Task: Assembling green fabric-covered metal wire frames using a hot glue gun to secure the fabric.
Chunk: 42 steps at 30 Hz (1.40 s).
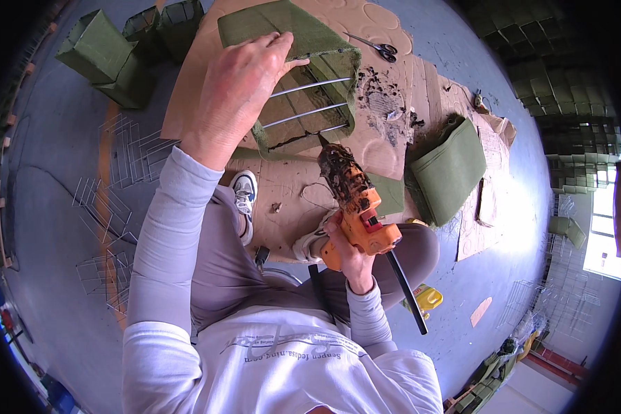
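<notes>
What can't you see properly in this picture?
In the head view:
Palm of the left hand: hidden by the hand's own back.
Some fingers of the right hand: behind the orange glue gun.
Front end of the black stick: hidden by the glue gun.
Outside the window: washed out by glare.

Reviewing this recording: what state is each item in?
Green mesh: edge gripped in left hand
Wire rods: exposed
Orange glue gun: in right hand, front caked dark
Black stick: protruding from gun's rear
Scissors: lying on cardboard
Green boxes: open
Green fabric: layered
</notes>
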Tool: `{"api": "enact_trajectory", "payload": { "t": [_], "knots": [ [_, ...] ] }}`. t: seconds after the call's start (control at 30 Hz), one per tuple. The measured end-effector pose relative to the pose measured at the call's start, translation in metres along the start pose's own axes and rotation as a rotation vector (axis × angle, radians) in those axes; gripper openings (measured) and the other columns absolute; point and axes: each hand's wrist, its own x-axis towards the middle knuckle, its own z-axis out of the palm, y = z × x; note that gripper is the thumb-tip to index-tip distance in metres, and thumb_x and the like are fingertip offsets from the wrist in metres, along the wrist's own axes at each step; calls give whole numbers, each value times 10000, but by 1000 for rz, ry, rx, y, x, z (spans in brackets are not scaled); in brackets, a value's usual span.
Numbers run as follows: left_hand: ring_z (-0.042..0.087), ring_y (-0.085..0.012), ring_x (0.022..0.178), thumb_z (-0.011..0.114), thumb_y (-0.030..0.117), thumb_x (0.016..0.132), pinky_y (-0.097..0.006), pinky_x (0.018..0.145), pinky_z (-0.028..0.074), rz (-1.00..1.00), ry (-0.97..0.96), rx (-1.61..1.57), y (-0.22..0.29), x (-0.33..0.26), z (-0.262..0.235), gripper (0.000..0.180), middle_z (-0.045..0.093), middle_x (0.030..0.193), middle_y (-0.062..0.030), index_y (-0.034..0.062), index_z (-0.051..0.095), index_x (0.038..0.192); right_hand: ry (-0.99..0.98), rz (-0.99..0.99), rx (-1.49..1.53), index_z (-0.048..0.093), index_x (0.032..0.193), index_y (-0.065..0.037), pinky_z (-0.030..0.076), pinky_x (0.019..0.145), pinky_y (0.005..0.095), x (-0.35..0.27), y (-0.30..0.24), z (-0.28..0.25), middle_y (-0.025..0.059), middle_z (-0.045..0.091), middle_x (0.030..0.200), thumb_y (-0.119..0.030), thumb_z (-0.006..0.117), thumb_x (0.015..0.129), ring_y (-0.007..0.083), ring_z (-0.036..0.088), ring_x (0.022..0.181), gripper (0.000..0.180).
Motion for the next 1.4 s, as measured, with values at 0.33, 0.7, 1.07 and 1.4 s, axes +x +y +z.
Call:
{"api": "enact_trajectory", "payload": {
  "t": [0.33, 0.7, 1.07, 1.4],
  "knots": [
    [682, -298, 959, 672, 147, 857, -351, 811, 570, 2, 9, -8, -1, 0, 2, 345, 683, 1106, -175, -27, 626, 1151, 0, -29, -14, 592, 1058, -40, 486, 780, 252, 3, -4, 2, 8, 617, 956, -38, 716, 839, 109, 603, 868, 252],
    [683, -301, 942, 678, 148, 851, -350, 804, 571, -2, -14, -6, 2, 2, -1, 348, 684, 1098, -175, -25, 629, 1149, 54, -43, 45, 594, 1064, -26, 506, 769, 259, 7, -1, -2, 24, 626, 970, -25, 711, 833, 114, 611, 863, 259],
    [681, -305, 950, 666, 149, 859, -353, 817, 569, 5, -1, -12, 2, 3, 1, 340, 685, 1097, -175, -30, 630, 1146, -61, -24, -35, 621, 1049, -28, 496, 805, 253, 0, -3, 3, 25, 646, 977, -65, 726, 841, 116, 627, 893, 235],
    [679, -312, 954, 671, 147, 852, -357, 813, 570, 10, -9, -16, 2, 2, -1, 348, 685, 1091, -179, -36, 632, 1145, 92, 0, 33, 607, 1063, -13, 509, 808, 260, 12, -6, -7, 37, 645, 1002, -14, 727, 805, 122, 627, 902, 285]
  ]
}}
